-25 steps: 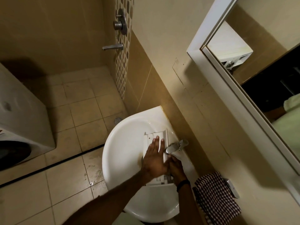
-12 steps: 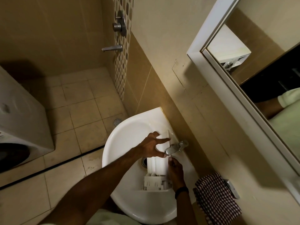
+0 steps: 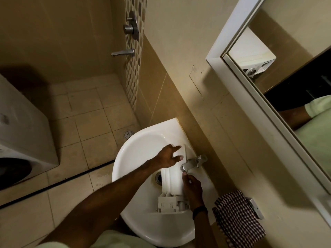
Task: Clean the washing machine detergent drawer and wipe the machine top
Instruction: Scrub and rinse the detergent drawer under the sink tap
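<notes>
**Where everything sits right now**

Right hand (image 3: 192, 190) is wrapped round the right-hand long edge of the white plastic detergent drawer (image 3: 172, 182), fingers curled over it, so that's a proper hold. There's a black band (image 3: 199, 211) on that wrist. Left hand (image 3: 168, 156) reaches in over the far end of the drawer with fingers spread and a bit bent, tips on the plastic. Honestly can't tell if it's actually gripping or just resting there.

The drawer lies lengthwise inside the round white ceramic sink (image 3: 139, 145), towards its wall side. Its compartment end is nearest the person and its flat front panel is at the far end. The chrome sink tap (image 3: 192, 162) sticks out over the drawer's right edge, just above the right hand's fingertips. The metal sink drain (image 3: 158, 178) peeks out right beside the drawer's left edge.

Just right of the sink, a dark-and-white checked cloth (image 3: 238, 217) hangs off a metal wall holder (image 3: 255, 207). Above the sink on the right is a white-framed mirror (image 3: 238, 72). Well off to the sink's left stands the white front-loading washing machine (image 3: 21, 133), on the beige tiled floor (image 3: 86, 111). Beyond the sink there's a metal shower spout (image 3: 123, 53) on the wall.
</notes>
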Demonstrator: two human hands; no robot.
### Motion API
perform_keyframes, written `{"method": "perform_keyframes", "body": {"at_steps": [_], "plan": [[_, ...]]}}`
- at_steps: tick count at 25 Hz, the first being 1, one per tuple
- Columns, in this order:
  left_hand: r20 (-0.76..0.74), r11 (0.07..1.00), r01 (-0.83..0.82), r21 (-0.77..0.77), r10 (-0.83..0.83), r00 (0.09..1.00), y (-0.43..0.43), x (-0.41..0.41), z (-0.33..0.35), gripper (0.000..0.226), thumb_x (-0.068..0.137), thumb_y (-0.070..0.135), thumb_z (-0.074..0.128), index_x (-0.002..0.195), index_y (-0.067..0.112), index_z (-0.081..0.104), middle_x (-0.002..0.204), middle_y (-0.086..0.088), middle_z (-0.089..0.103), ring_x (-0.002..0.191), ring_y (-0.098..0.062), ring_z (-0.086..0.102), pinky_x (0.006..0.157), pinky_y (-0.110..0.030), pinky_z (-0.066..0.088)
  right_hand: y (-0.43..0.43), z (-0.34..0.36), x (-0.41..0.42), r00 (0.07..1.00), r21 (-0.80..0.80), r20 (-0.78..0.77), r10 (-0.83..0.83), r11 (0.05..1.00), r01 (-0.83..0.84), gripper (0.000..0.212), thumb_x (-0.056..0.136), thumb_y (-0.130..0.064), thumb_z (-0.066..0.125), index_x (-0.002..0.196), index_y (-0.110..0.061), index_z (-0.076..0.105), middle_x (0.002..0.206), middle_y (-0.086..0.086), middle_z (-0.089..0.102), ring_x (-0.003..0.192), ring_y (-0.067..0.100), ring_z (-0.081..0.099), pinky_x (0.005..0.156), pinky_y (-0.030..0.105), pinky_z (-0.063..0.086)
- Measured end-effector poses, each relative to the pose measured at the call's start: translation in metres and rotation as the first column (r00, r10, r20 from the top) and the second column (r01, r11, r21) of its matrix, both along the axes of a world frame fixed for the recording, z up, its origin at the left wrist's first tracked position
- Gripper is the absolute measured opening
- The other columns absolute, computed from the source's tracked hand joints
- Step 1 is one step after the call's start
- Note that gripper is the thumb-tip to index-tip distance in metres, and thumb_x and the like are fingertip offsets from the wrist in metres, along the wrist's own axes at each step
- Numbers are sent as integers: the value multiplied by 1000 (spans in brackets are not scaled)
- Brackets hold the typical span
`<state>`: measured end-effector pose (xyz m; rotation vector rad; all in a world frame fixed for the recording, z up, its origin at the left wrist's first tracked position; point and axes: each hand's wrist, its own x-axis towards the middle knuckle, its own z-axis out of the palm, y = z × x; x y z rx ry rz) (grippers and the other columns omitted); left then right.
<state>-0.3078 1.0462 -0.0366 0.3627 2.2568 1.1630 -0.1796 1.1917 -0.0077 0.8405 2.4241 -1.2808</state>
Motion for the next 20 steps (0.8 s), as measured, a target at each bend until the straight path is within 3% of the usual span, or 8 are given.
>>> {"method": "perform_keyframes", "body": {"at_steps": [2,4,7,10,12,14,17,20], "plan": [[-74,999,-50,-6,50,996,7,6,-4,76,94,58,62,155,18,42,134,-19,60,129,-34,53,111,-40,39,1,-3,2,1000,27,-5,14,1000,-14,32,100,-46,52,84,-22,66,85,-3,68,84,14,65,82,33,55],[-118,985,-174,-6,172,978,13,11,-7,66,97,53,62,148,14,50,137,-13,63,126,-30,57,108,-39,43,2,-2,2,999,22,-11,35,999,-35,30,100,-44,54,86,-21,69,86,-4,70,85,14,66,83,33,55],[-152,929,-369,28,368,917,17,8,-16,45,104,46,52,125,7,59,106,-12,74,102,-32,69,89,-37,51,3,8,-5,994,-22,32,105,994,-104,20,101,-23,55,99,-9,69,95,2,68,92,19,63,87,32,53],[-130,883,-450,132,466,875,16,4,-24,46,104,46,52,115,2,61,93,-11,71,93,-34,68,77,-31,44,4,14,-14,990,-25,47,136,991,-134,16,97,-5,55,107,0,66,100,8,64,94,21,58,82,24,47],[-263,894,-429,128,447,855,18,8,-31,60,101,56,46,120,1,64,106,-17,69,103,-37,63,86,-37,45,3,16,-16,998,-52,22,58,997,-57,17,94,0,56,106,1,67,98,8,64,92,20,57,80,24,47],[-328,919,-391,55,386,862,21,19,-38,65,104,53,41,140,2,55,135,-25,57,125,-42,53,101,-47,47,2,17,-15,1000,-93,5,-5,996,6,16,92,3,58,104,3,69,95,10,64,91,22,57,80,29,49],[-460,932,-362,11,326,826,22,46,-41,60,109,40,36,159,7,31,165,-19,28,154,-37,24,124,-46,27,6,17,-17,997,-175,-2,-71,982,70,15,90,6,57,100,9,68,103,30,62,98,42,55,89,43,51],[-546,954,-272,-128,161,822,26,87,-30,59,111,40,29,163,14,23,171,-11,10,159,-29,5,128,-42,14,11,14,-20,987,-323,26,-157,933,157,36,88,12,53,87,-14,78,100,26,67,88,29,55,82,36,47]]}}
